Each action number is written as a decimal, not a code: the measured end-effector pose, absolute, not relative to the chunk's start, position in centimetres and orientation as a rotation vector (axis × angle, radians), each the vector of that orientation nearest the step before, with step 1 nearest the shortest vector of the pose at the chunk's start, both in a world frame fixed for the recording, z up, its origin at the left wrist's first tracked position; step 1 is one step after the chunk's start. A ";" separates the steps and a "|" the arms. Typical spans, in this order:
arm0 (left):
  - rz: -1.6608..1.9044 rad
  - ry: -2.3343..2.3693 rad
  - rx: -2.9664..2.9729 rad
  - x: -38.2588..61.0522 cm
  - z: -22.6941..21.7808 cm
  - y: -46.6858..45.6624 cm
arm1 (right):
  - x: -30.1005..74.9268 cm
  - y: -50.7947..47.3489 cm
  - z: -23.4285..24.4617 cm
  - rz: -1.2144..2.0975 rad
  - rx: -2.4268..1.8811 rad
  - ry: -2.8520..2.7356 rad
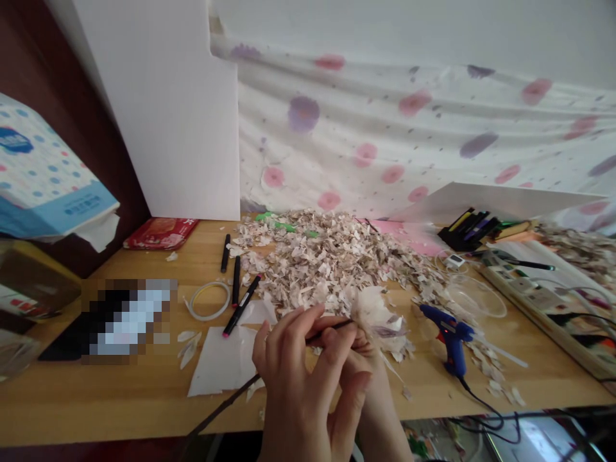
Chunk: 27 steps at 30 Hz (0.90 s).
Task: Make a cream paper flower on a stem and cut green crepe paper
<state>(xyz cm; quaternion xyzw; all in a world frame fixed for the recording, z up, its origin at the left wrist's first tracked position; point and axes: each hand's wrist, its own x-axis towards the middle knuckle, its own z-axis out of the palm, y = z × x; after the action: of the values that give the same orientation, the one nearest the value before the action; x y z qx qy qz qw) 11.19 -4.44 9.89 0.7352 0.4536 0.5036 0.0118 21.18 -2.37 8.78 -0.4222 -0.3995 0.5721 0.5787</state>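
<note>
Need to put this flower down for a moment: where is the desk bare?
Bare wood lies along the front edge below the white paper sheet, and right of the blue glue gun toward the front. The middle is crowded with the pile of pale petal scraps.

No writing can be read anywhere. The white and blue dotted tissue box [43, 173] at the upper left of the frame bears a blue logo and small print, too blurred to make out. The flat red packet [161, 232] on the wooden worktop [120, 398] shows a printed design, also illegible.
</note>
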 end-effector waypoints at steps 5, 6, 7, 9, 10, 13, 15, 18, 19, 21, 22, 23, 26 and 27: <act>1.578 1.412 2.315 11.0 9.7 -4.4 | 20.7 -2.6 8.8 1.337 -1.012 -0.910; 1.577 1.410 2.315 11.0 9.7 -4.4 | 20.7 -2.6 8.7 1.332 -1.015 -0.903; 1.577 1.408 2.312 11.0 9.7 -4.4 | 20.6 -2.6 8.7 1.327 -1.017 -0.896; 1.580 1.407 2.299 11.0 9.8 -4.5 | 20.7 -2.6 8.6 1.323 -1.017 -0.889; 1.577 1.410 2.289 11.0 9.9 -4.5 | 20.7 -2.5 8.6 1.321 -1.016 -0.885; 1.562 1.409 2.266 11.0 10.1 -4.6 | 20.9 -2.5 8.5 1.315 -1.013 -0.882; 1.567 1.398 2.260 11.0 10.1 -4.6 | 20.9 -2.5 8.5 1.317 -1.006 -0.885; 1.571 1.378 2.265 11.1 10.0 -4.6 | 20.8 -2.7 8.7 1.321 -0.991 -0.894; 1.565 1.382 2.268 11.1 10.0 -4.6 | 20.8 -2.8 8.7 1.319 -0.989 -0.894; 1.553 1.391 2.277 11.2 10.0 -4.6 | 20.9 -2.8 8.7 1.313 -0.990 -0.890; 1.553 1.389 2.282 11.1 10.0 -4.7 | 21.0 -2.8 8.6 1.308 -0.991 -0.884; 1.563 1.377 2.287 11.0 10.0 -4.7 | 21.1 -2.7 8.5 1.303 -0.990 -0.877; 1.605 1.338 2.291 10.0 10.0 -4.8 | 21.5 -2.2 8.2 1.299 -0.971 -0.865; 1.602 1.355 2.290 9.5 9.9 -4.8 | 21.6 -2.1 8.3 1.301 -0.962 -0.867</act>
<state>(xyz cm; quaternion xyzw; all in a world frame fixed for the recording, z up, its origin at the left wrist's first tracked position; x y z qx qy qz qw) 9.48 -4.75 9.91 0.7372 0.4362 0.5157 0.0178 21.55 -2.06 8.28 -0.4162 -0.3751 0.5630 0.6076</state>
